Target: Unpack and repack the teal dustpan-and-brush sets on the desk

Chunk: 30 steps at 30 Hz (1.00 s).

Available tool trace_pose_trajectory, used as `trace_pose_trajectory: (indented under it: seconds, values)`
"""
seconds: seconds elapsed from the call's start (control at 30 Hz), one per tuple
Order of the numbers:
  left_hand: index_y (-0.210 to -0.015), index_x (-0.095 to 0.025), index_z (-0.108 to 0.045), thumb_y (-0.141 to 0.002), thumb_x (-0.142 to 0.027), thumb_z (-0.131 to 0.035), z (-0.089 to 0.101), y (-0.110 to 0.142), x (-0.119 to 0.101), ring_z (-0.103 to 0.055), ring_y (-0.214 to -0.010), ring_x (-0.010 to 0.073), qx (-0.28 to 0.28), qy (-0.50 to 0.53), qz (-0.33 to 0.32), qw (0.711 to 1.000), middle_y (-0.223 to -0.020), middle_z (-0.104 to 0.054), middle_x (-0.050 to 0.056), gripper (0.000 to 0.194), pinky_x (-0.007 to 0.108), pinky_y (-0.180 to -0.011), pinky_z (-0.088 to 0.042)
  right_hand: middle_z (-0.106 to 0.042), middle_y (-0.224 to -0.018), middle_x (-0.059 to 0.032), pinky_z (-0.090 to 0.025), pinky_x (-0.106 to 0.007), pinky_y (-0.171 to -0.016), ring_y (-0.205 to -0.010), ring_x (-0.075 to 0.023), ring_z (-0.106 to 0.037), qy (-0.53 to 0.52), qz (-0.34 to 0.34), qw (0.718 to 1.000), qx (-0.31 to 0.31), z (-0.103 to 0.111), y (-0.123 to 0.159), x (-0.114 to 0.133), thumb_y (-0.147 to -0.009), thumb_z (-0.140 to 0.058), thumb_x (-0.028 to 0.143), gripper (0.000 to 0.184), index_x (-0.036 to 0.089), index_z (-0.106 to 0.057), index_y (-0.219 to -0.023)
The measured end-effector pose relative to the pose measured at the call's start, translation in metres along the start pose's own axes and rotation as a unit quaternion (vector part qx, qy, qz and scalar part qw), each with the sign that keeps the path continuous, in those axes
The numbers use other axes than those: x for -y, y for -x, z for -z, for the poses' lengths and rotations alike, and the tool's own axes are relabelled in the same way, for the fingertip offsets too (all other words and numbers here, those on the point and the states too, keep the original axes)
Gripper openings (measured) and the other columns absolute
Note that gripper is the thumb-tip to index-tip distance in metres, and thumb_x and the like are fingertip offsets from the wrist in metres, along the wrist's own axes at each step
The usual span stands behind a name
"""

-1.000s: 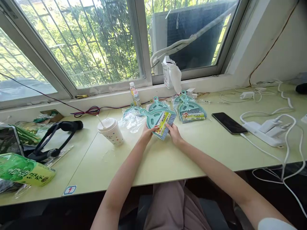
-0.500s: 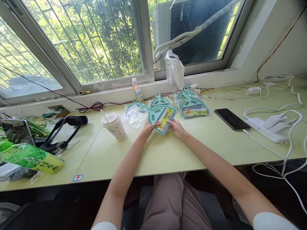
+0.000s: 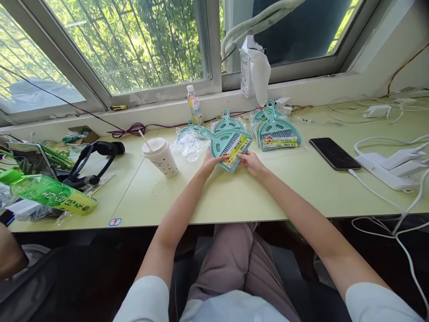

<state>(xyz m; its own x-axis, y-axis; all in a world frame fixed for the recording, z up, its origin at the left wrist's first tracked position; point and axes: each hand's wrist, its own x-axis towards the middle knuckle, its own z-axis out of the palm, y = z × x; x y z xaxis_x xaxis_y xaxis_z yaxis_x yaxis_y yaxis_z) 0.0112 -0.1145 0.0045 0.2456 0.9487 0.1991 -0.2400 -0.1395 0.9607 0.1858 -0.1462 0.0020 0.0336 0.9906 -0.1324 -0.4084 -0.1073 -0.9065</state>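
Between my two hands is a mint-green mini dustpan and brush set (image 3: pixel 219 142) with a yellow label across its bristles, tilted above the table. My left hand (image 3: pixel 212 161) grips its lower left edge, thumb over the front. On the lower right edge, my right hand (image 3: pixel 252 162) closes with thumb and fingers. Behind it lie more such sets: a stack of dustpan sets (image 3: pixel 278 132) to the right, one wrapped set (image 3: pixel 229 120) directly behind, and another (image 3: pixel 190 129) farther left. Crumpled clear plastic wrapping (image 3: pixel 192 148) lies left of the held set.
A white paper cup with straw (image 3: pixel 162 158) stands left of my hands. Farther left are a headset (image 3: pixel 94 163) and a green drink bottle (image 3: pixel 50 193) on its side. To the right lie a phone (image 3: pixel 334 153) and a power strip (image 3: pixel 385 170) with cables. Another person's arm (image 3: pixel 10 252) shows lower left.
The camera view has tipped downward, so the table sits higher in the picture. Both hands keep their hold on the dustpan set. Another person's arm has come into view at lower left.
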Motion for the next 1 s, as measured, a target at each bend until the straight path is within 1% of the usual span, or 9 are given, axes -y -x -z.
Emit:
trace_pose_trajectory:
  seconds: [0.1, 0.23, 0.3, 0.4, 0.5, 0.63, 0.73, 0.8, 1.0]
  values:
    - [-0.115, -0.020, -0.062, -0.074, -0.042, -0.079, 0.014, -0.007, -0.002, -0.050, -0.122, 0.0300, -0.073, -0.122, -0.034, 0.989, -0.118, -0.056, 0.011, 0.049, 0.046, -0.109, -0.038, -0.075, -0.090, -0.0064, -0.064, -0.036, -0.079, -0.076, -0.0180, -0.073, -0.022, 0.029, 0.999, 0.009, 0.005, -0.002, 0.002, -0.083, -0.063, 0.004, 0.013, 0.015, -0.064, -0.089]
    - [-0.122, -0.022, -0.062, -0.089, -0.038, -0.062, 0.048, -0.013, -0.007, -0.030, -0.140, 0.0298, -0.217, -0.355, -0.129, 0.900, -0.140, -0.044, 0.013, 0.036, 0.046, -0.119, -0.017, -0.074, -0.086, -0.0046, -0.064, -0.036, -0.079, -0.074, -0.0169, -0.072, -0.028, 0.036, 0.999, -0.007, 0.010, -0.004, 0.003, -0.083, -0.060, 0.003, 0.013, 0.016, -0.064, -0.086]
    - [-0.126, -0.022, -0.059, -0.084, -0.034, -0.068, 0.063, -0.014, -0.006, -0.028, -0.141, 0.0329, -0.225, -0.436, -0.114, 0.864, -0.144, -0.042, 0.015, 0.044, 0.048, -0.118, -0.016, -0.074, -0.084, -0.0039, -0.064, -0.035, -0.080, -0.075, -0.0165, -0.072, -0.026, 0.029, 0.999, -0.027, 0.012, -0.004, 0.004, -0.082, -0.059, 0.003, 0.014, 0.016, -0.063, -0.085]
    - [-0.117, -0.020, -0.064, -0.078, -0.029, -0.072, 0.075, -0.015, -0.001, -0.039, -0.132, 0.0385, -0.147, -0.508, -0.050, 0.847, -0.130, -0.055, 0.017, 0.041, 0.055, -0.115, -0.018, -0.073, -0.085, -0.0027, -0.063, -0.033, -0.080, -0.078, -0.0159, -0.072, -0.024, 0.030, 0.998, -0.045, 0.014, -0.005, 0.004, -0.082, -0.059, 0.004, 0.014, 0.018, -0.062, -0.085]
    - [-0.086, -0.019, -0.069, -0.079, -0.017, -0.064, 0.075, -0.015, 0.001, -0.050, -0.120, 0.0371, -0.098, -0.546, -0.043, 0.831, -0.107, -0.064, 0.015, 0.009, 0.056, -0.114, -0.017, -0.074, -0.087, -0.0040, -0.064, -0.033, -0.080, -0.079, -0.0171, -0.072, -0.023, 0.037, 0.998, -0.053, 0.016, -0.006, 0.005, -0.081, -0.061, 0.005, 0.013, 0.017, -0.062, -0.085]
    - [-0.062, -0.020, -0.057, -0.075, -0.002, -0.054, 0.067, -0.006, -0.016, -0.037, -0.133, 0.0307, -0.168, -0.473, -0.115, 0.857, -0.101, -0.064, 0.010, 0.022, 0.059, -0.118, 0.002, -0.073, -0.083, -0.0041, -0.064, -0.033, -0.078, -0.078, -0.0173, -0.072, -0.023, 0.030, 0.997, -0.064, 0.016, -0.007, 0.006, -0.081, -0.061, 0.004, 0.013, 0.017, -0.063, -0.085]
    - [-0.066, -0.019, -0.053, -0.077, -0.002, -0.054, 0.059, 0.005, -0.033, -0.009, -0.146, 0.0252, -0.196, -0.350, -0.161, 0.902, -0.123, -0.058, 0.007, 0.020, 0.065, -0.117, 0.004, -0.073, -0.081, -0.0034, -0.064, -0.030, -0.076, -0.076, -0.0165, -0.072, -0.021, 0.028, 0.998, -0.060, 0.016, -0.007, 0.006, -0.081, -0.061, 0.003, 0.014, 0.017, -0.063, -0.084]
    - [-0.070, -0.020, -0.054, -0.078, -0.004, -0.054, 0.055, 0.008, -0.038, -0.003, -0.148, 0.0251, -0.197, -0.342, -0.163, 0.904, -0.132, -0.053, 0.007, 0.018, 0.066, -0.117, -0.001, -0.074, -0.081, -0.0046, -0.064, -0.030, -0.075, -0.074, -0.0166, -0.072, -0.017, 0.024, 0.998, -0.061, 0.015, -0.006, 0.006, -0.081, -0.061, 0.003, 0.014, 0.016, -0.063, -0.083]
    - [-0.114, -0.021, -0.062, -0.085, -0.007, -0.042, 0.047, 0.000, -0.019, -0.041, -0.131, 0.0314, -0.231, -0.495, -0.152, 0.824, -0.127, -0.056, 0.013, 0.038, 0.051, -0.114, -0.024, -0.074, -0.083, -0.0057, -0.063, -0.027, -0.067, -0.070, -0.0159, -0.071, -0.001, 0.010, 0.998, -0.054, 0.012, -0.004, 0.007, -0.082, -0.060, 0.001, 0.014, 0.015, -0.064, -0.083]
